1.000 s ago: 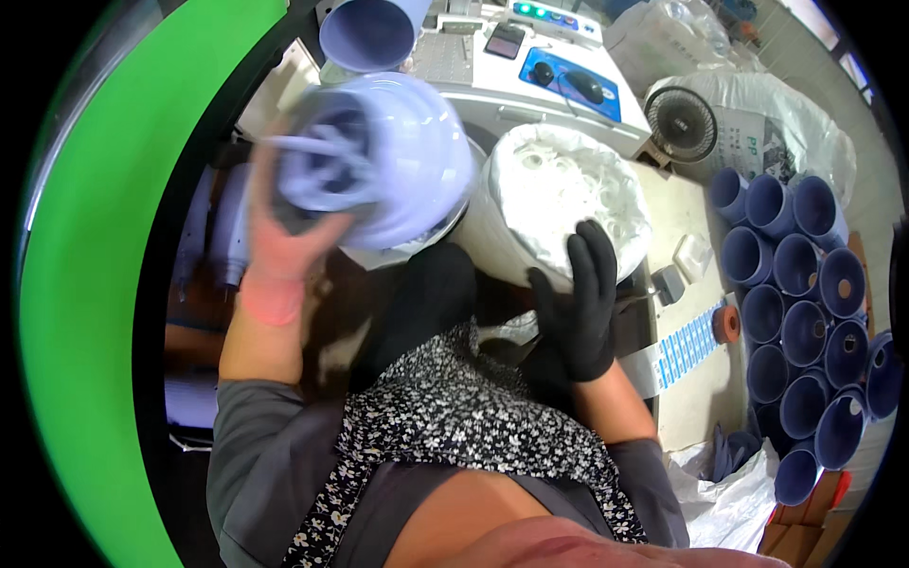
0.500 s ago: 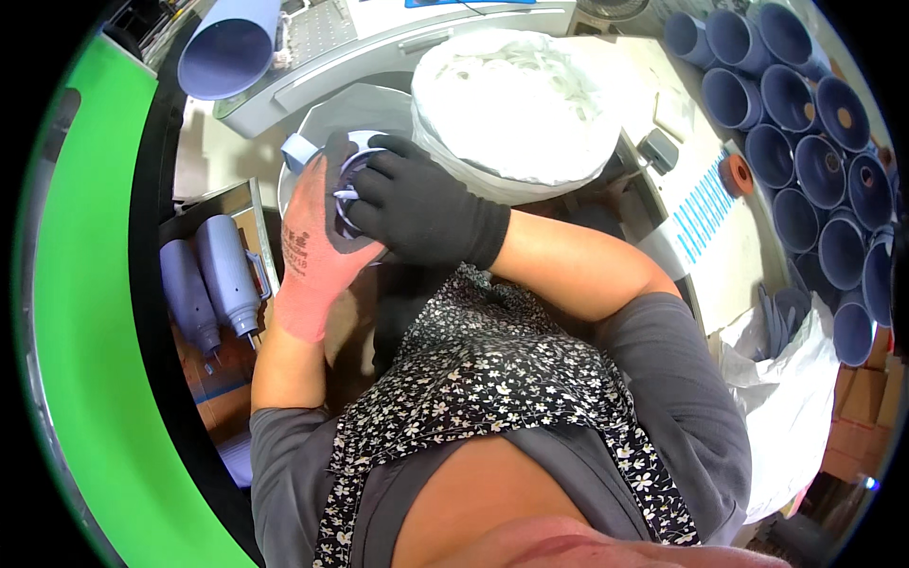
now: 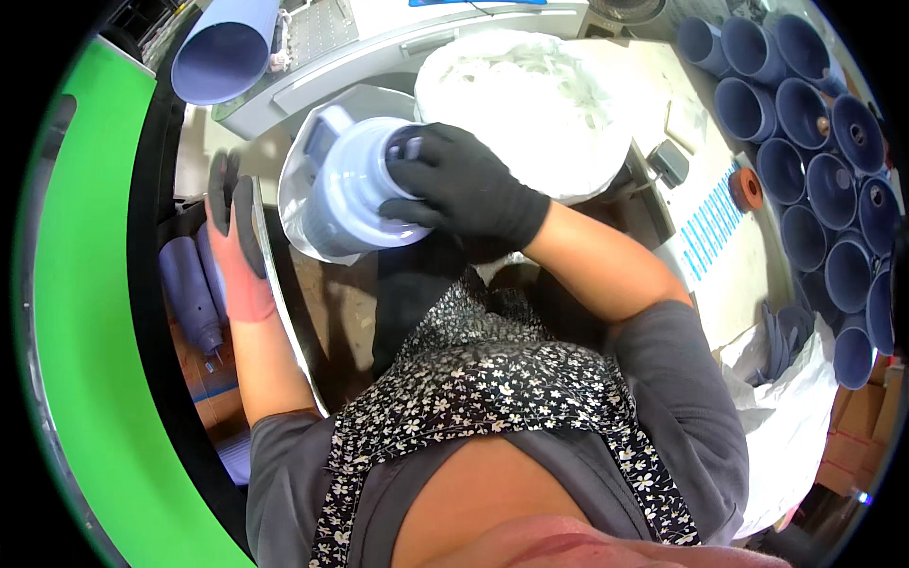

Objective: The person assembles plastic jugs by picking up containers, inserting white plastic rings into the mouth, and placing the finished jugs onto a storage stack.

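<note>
My right hand (image 3: 464,185), in a black glove, grips the rim of a light-blue plastic jug (image 3: 355,194), some fingers inside its round mouth. The jug is tilted, its mouth turned to the right and its handle (image 3: 327,133) at the upper left. It is over a white-lined bin (image 3: 295,175), which it partly hides. Off to the left, my left hand (image 3: 237,232), in a pink and black glove, has its fingers stretched out and holds nothing. It passes above an open box of blue jug-shaped pieces (image 3: 189,293), partly covering one.
A white-bagged tub (image 3: 521,114) of pale strips stands beyond my right hand. Blue cylinders (image 3: 805,166) are stacked at the far right, near an orange tape roll (image 3: 746,189) on the bench. A green surface (image 3: 99,312) with a black edge runs along the left.
My left hand has let go of the jug and moved left over the box. My right hand has shifted slightly right, and the jug has come up, showing its side and handle.
</note>
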`<state>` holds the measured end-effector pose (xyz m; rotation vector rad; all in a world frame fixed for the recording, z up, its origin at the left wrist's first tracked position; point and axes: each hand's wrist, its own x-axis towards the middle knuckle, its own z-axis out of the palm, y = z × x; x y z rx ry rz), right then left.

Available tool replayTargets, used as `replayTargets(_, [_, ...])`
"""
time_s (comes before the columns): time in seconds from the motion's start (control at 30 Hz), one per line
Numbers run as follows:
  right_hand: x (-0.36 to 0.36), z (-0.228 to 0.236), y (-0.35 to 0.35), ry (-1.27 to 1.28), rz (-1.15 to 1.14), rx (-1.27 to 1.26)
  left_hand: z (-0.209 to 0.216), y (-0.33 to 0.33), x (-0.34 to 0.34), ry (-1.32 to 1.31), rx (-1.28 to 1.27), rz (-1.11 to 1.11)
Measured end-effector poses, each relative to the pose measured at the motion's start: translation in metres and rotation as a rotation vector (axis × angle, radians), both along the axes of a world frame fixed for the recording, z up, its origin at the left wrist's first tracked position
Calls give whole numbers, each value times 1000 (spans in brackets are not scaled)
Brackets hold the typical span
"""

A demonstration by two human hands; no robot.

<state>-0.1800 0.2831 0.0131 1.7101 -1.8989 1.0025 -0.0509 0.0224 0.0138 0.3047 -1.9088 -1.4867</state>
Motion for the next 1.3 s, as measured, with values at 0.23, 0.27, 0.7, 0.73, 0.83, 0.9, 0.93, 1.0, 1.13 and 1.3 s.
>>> replayTargets(0.23, [8, -12, 7, -111, -215, -215, -168, -30, 1, -316, 479, -7])
replayTargets(0.27, [10, -8, 7, -98, -245, -198, -166, -28, -4, -412, 355, 9])
replayTargets(0.7, [21, -25, -9, -141, -79, -216, -31, 36, 6, -23, -53, -196])
replayTargets(0.73, [26, -27, -13, -131, -74, -192, -10, 45, 9, -117, -466, -310])
replayTargets(0.83, [40, -19, -19, -119, -26, -130, 8, 85, -8, -251, -1193, -252])
replayTargets(0.9, [41, -12, -16, -149, 18, -105, -1, 75, -9, -163, -1172, -213])
replayTargets(0.93, [34, -8, -13, -99, 60, -179, -3, 76, -9, -163, -1130, -183])
replayTargets(1.0, [0, -20, 4, -151, -55, -90, -21, 70, -5, -129, -1131, -108])
replayTargets(1.13, [-119, -102, 67, 173, -803, 211, -31, 74, -2, -125, -1069, -63])
replayTargets(1.3, [-138, -161, 94, 118, -938, 567, -30, 79, 2, -144, -1052, -55])
